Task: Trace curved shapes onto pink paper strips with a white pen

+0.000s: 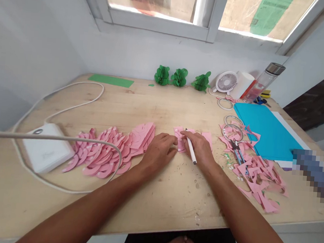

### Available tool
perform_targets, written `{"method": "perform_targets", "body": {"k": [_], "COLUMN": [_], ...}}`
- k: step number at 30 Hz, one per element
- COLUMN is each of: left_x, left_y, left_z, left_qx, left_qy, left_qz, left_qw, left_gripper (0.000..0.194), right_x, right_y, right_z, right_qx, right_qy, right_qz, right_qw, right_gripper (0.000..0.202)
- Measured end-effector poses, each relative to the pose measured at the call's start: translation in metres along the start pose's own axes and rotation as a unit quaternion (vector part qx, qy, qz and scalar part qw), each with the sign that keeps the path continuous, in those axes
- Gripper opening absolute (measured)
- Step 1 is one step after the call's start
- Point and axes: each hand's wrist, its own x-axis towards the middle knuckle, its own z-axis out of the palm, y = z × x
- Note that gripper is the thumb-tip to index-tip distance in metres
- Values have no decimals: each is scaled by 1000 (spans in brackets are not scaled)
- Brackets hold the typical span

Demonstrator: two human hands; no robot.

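Note:
My right hand [201,149] is closed round a white marker [191,150], its dark tip down toward a small pink paper piece [180,140] with drawn lines. My left hand [161,148] has its fingers bent together at that piece's left edge, seeming to pinch it; the fingertips are partly hidden. Beyond my right fingers another pink paper piece [206,137] lies partly covered. Left of my left hand are a stack of pink sheets with drawn outlines [143,137] and a heap of cut curved pink pieces [106,151].
Pink scraps [264,178], scissors [239,154] and tape rolls [232,132] lie right, beside a blue folder [267,131]. A white box [47,148] and looping cable [58,185] occupy the left. Green paper shapes [179,78], a fan [226,82] and bottle [263,82] line the back.

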Motion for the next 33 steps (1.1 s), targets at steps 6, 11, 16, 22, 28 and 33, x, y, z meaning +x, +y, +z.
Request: {"method": "perform_targets", "body": {"k": [6,11,16,22,28,33], "left_x": [0,0,0,0,0,2], "left_y": [-1,-1,0,0,-1,-2], "left_z": [0,1,2,0,0,2], "left_qx": [-4,-5,0,-3,6,18], "left_qy": [0,4,-1,-5,-7,-13], "left_qz": [6,8,7,10,18,19], "left_qw": [1000,1000,1000,1000,1000,1000], "left_gripper": [17,16,15,15,13,12], "right_x": [1,1,1,1,1,1], "right_y": [1,0,-2,-3,-2,-3], "right_z": [1,1,-1,-2,-1,-2], "right_qx": [-6,-11,-9,-25,-30,-15], "right_qy": [-8,-10,-9,-8,-13,-12], "right_qz": [2,12,16,30,37,32], "right_qw": [1000,1000,1000,999,999,999], "right_gripper": [38,38,34,33,34,35]}}
